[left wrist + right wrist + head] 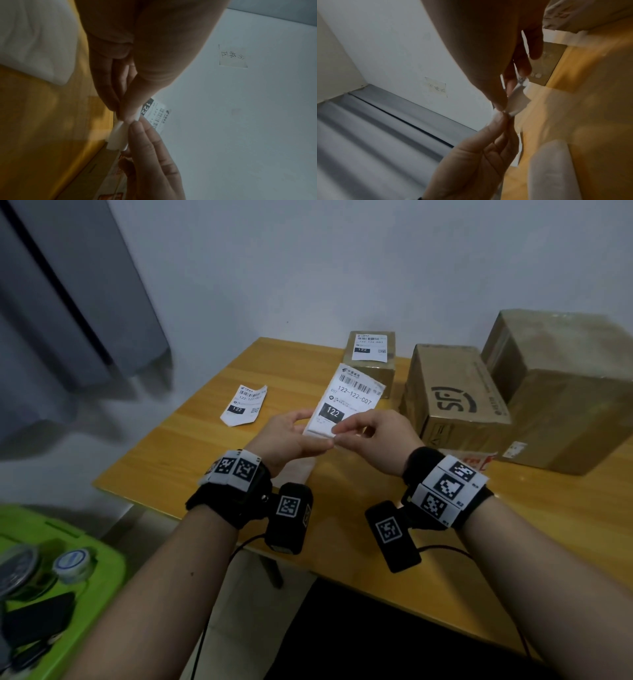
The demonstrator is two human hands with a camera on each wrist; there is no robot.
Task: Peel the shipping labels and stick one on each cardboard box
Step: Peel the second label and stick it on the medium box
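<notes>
You hold one shipping label (346,402) up over the wooden table (191,453), just in front of the small box (371,361), which serves here as the landmark. Your left hand (291,436) grips the label's lower left edge, thumb on the printed face and fingers curled behind. Your right hand (376,436) pinches the label's lower right corner between thumb and forefinger; in the wrist views that corner (118,135) is curled away from the sheet, and both thumbs meet there.

Counted: three cardboard boxes and three labels. The small box already carries a stuck label (370,347) on its top. Right of it stands the medium box (452,395) with a dark logo, bare of any shipping label on the faces shown. Right again, touching the medium one, is the large box (565,392); only a tiny sticker shows low on its front. The boxes line the far side of the table by the wall.

A loose label (244,405) lies flat on the table left of the small box, near the table's left edge. The tabletop between that loose sheet and the small box is bare wood, as is the strip in front of the boxes towards you. Beyond the left edge, lower down, sits a green bin (51,559) holding a tape roll (72,563).
</notes>
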